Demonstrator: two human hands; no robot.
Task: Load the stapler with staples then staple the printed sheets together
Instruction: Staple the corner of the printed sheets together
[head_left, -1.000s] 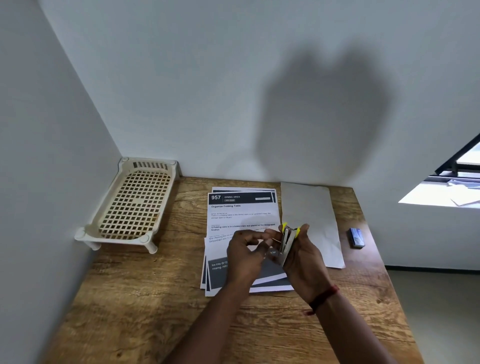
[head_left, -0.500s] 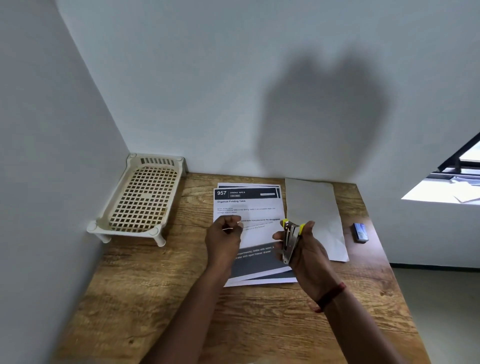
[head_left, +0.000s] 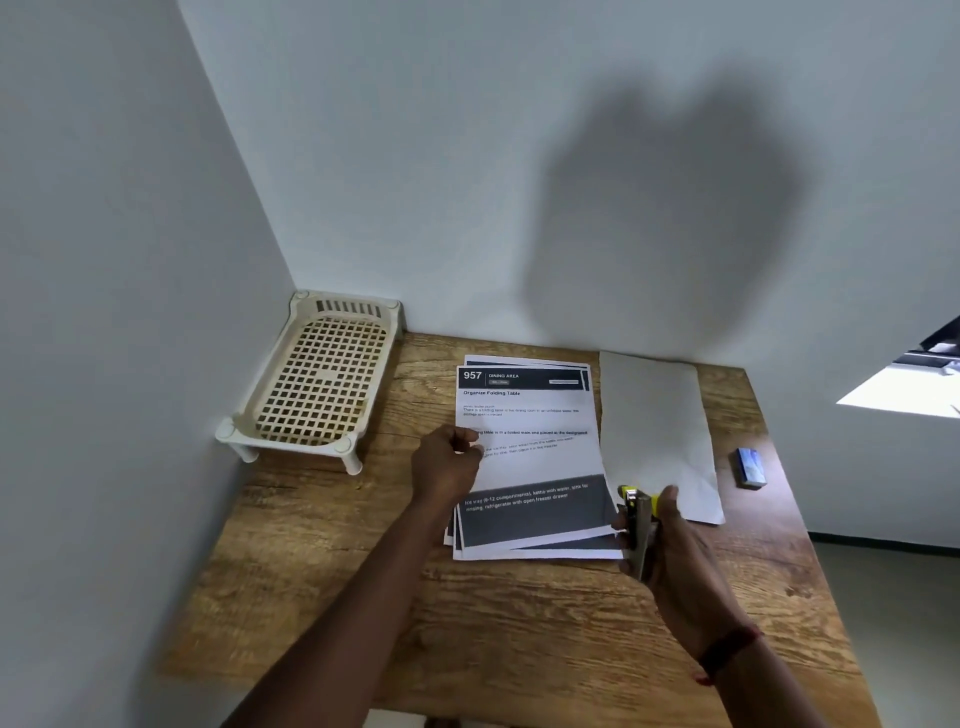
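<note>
White walls are meeting in a corner behind a wooden table (head_left: 519, 623), and at the table's ten o'clock a cream lattice tray (head_left: 317, 384) is standing on short legs against both walls. Moving rightward, the left hand (head_left: 447, 470) is resting at the nine o'clock edge of the printed sheets (head_left: 535, 462) with its fingers curled in toward the thumb. Whether they are pinching the paper's edge, a strip of staples or nothing is too small to tell. The sheets are lying fanned and slightly askew near the table's middle, and no staple is showing in them. At their three o'clock a blank sheet (head_left: 654, 431) is lying right alongside. The right hand (head_left: 680, 566) is gripping the stapler (head_left: 638, 527), fingers wrapped around its metal body. It is holding the stapler on end just off the stack's five o'clock corner, yellow tip pointing away from the person. Farther right, at the table's three o'clock, a small blue box (head_left: 750, 467), likely the staples, is sitting well apart. Loading is probably under way or just finished, though the magazine cannot be read. Squaring the pages and stapling them is yet to be done.
</note>
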